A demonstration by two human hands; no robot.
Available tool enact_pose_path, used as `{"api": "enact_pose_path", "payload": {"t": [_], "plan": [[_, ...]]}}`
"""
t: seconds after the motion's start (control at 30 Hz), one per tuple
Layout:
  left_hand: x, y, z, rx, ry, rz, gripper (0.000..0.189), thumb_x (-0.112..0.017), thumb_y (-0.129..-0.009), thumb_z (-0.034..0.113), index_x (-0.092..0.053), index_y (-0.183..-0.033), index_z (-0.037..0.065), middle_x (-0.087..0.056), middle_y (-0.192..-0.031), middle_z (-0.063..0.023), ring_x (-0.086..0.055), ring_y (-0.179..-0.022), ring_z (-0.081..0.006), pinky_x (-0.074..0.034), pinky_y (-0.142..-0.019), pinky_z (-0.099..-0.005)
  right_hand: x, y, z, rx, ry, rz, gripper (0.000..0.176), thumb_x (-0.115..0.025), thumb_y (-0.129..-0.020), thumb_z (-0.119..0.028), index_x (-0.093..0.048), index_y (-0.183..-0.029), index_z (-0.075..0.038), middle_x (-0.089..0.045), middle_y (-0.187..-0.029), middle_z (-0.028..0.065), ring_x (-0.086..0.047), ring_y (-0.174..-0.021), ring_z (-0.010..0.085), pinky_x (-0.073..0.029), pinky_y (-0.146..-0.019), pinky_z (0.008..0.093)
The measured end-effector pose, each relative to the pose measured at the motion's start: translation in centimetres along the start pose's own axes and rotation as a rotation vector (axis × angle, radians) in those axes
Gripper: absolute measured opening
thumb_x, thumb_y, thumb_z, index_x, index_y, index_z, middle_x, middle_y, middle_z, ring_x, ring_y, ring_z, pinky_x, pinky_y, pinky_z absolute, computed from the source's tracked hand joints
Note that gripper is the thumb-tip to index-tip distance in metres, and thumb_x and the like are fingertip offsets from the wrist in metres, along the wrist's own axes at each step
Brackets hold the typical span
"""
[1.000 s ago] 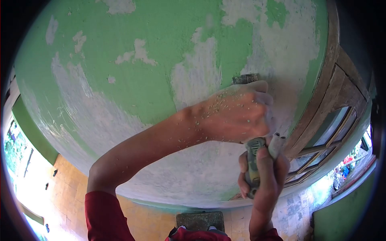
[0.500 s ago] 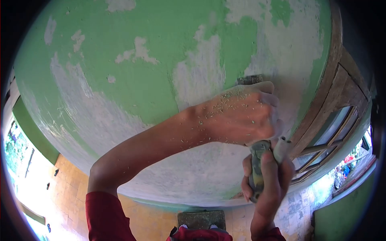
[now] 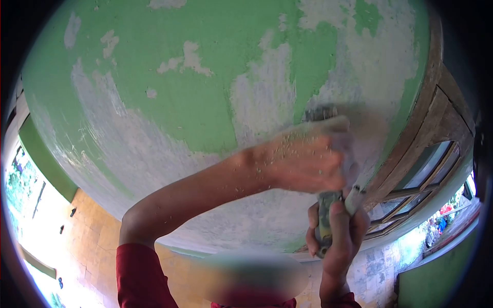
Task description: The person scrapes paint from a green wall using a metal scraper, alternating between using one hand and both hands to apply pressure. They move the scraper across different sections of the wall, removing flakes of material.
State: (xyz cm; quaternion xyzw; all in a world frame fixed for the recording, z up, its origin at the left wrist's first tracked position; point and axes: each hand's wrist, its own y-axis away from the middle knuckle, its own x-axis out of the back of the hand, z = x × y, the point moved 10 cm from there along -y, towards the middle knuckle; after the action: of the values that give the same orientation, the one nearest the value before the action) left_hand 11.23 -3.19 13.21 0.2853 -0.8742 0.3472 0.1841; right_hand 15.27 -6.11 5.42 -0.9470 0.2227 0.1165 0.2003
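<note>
My left hand (image 3: pixel 316 156) is closed in a fist against the wall, blurred by motion, with pale paint flakes over its back and forearm. A dark, flat-edged scraper (image 3: pixel 321 113) pokes out above the fist, at the border of green paint and bare patch; its grip is hidden. Just below, my right hand (image 3: pixel 343 231) is closed around a worn green-and-yellow handle (image 3: pixel 324 226). A pale hollow tube (image 3: pixel 354 198) sticks up by its thumb and fingers. The wall (image 3: pixel 221 97) shows peeling green paint and whitish scraped areas.
A brown wooden frame (image 3: pixel 398 159) with glass panes edges the wall on the right. Tiled floor (image 3: pixel 97 246) stretches below, with small dark items at left. A low green wall (image 3: pixel 431 282) stands at bottom right. The lower middle is blurred.
The view has shifted, so the wall appears lower and farther right. My left hand sits slightly lower and left, more blurred. The pale tube has dropped and leans more to the right.
</note>
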Motion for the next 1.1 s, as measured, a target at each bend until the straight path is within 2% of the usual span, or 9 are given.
{"api": "enact_pose_path", "payload": {"t": [0.17, 0.27, 0.33, 0.57, 0.63, 0.73, 0.83, 0.93, 1.1], "plan": [[-0.6, 1.7, 0.9, 0.034, 0.073, -0.03, 0.015, -0.068, -0.06, 0.018, -0.056, -0.066, 0.011, -0.05, -0.067, 0.0019, -0.057, -0.071, -0.0153, -0.047, -0.071, -0.0302, -0.5, 0.9, 2.8, -0.011, 0.003, -0.044, 0.025, -0.046, -0.107, -0.014, -0.05, -0.089, 0.002, -0.057, -0.069, 0.0096, -0.048, -0.045, 0.0103, -0.034, -0.037, 0.0253], [0.2, 1.6, 0.3, 0.027, 0.148, 0.052, 0.017, -0.067, -0.057, 0.019, -0.054, -0.064, 0.01, -0.048, -0.066, 0.002, -0.056, -0.071, -0.0153, -0.047, -0.07, -0.0298, -0.4, 0.4, 2.5, -0.003, -0.027, -0.026, 0.025, -0.046, -0.106, -0.013, -0.049, -0.087, 0.002, -0.057, -0.066, 0.0098, -0.047, -0.044, 0.0104, -0.034, -0.037, 0.0257], [-0.8, 2.0, 0.9, 0.0, 0.063, -0.038, 0.018, -0.067, -0.057, 0.019, -0.052, -0.063, 0.01, -0.047, -0.066, 0.002, -0.056, -0.071, -0.0154, -0.047, -0.07, -0.0296, -0.5, 0.8, 2.9, -0.029, -0.039, -0.026, 0.024, -0.047, -0.106, -0.012, -0.049, -0.087, 0.002, -0.056, -0.066, 0.0098, -0.047, -0.044, 0.0106, -0.034, -0.037, 0.0259], [-0.4, 2.2, 1.1, 0.018, 0.115, 0.001, 0.017, -0.067, -0.057, 0.016, -0.052, -0.063, 0.01, -0.048, -0.065, 0.0019, -0.055, -0.07, -0.0147, -0.048, -0.071, -0.0297, -0.4, 1.1, 3.5, -0.062, -0.056, 0.004, 0.022, -0.044, -0.105, -0.01, -0.049, -0.087, 0.002, -0.056, -0.066, 0.0111, -0.046, -0.043, 0.0109, -0.033, -0.036, 0.0258], [-1.2, 2.2, 1.4, -0.009, 0.071, -0.128, 0.017, -0.068, -0.059, 0.016, -0.053, -0.064, 0.01, -0.049, -0.064, 0.0016, -0.056, -0.07, -0.0147, -0.049, -0.072, -0.0296, -0.5, 1.1, 3.7, -0.082, -0.088, -0.011, 0.022, -0.043, -0.104, -0.01, -0.051, -0.089, 0.003, -0.057, -0.068, 0.0115, -0.046, -0.043, 0.0106, -0.033, -0.037, 0.0254], [-0.4, 1.8, 0.5, -0.009, 0.118, -0.077, 0.016, -0.069, -0.061, 0.016, -0.054, -0.065, 0.01, -0.051, -0.065, 0.0014, -0.057, -0.071, -0.0147, -0.049, -0.072, -0.0295, -1.1, 0.7, 2.8, -0.098, -0.101, 0.001, 0.022, -0.042, -0.104, -0.01, -0.052, -0.091, 0.004, -0.057, -0.069, 0.0113, -0.047, -0.043, 0.0105, -0.034, -0.037, 0.025], [-1.0, 2.3, 1.2, -0.001, 0.146, -0.144, 0.015, -0.07, -0.063, 0.016, -0.056, -0.067, 0.01, -0.052, -0.066, 0.001, -0.059, -0.073, -0.0149, -0.05, -0.072, -0.0299, -1.0, 1.5, 3.8, -0.143, -0.124, -0.007, 0.022, -0.042, -0.105, -0.011, -0.053, -0.094, 0.005, -0.057, -0.069, 0.011, -0.048, -0.044, 0.0105, -0.034, -0.037, 0.0249], [-0.2, 1.9, 0.1, 0.0, 0.13, -0.057, 0.015, -0.07, -0.063, 0.016, -0.057, -0.069, 0.01, -0.052, -0.066, 0.0006, -0.06, -0.074, -0.0155, -0.051, -0.073, -0.0307, -1.4, 0.9, 2.6, -0.126, -0.117, -0.043, 0.022, -0.043, -0.105, -0.012, -0.053, -0.094, 0.004, -0.057, -0.07, 0.0105, -0.048, -0.044, 0.0104, -0.034, -0.037, 0.0249], [-0.9, 2.4, 0.7, -0.065, 0.033, -0.095, 0.014, -0.071, -0.065, 0.015, -0.059, -0.07, 0.01, -0.05, -0.066, 0.0016, -0.059, -0.073, -0.0158, -0.051, -0.073, -0.0311, -1.4, 1.1, 3.3, -0.117, -0.122, -0.031, 0.021, -0.043, -0.105, -0.012, -0.052, -0.095, 0.004, -0.057, -0.071, 0.0099, -0.048, -0.044, 0.0103, -0.033, -0.037, 0.0246]]}}
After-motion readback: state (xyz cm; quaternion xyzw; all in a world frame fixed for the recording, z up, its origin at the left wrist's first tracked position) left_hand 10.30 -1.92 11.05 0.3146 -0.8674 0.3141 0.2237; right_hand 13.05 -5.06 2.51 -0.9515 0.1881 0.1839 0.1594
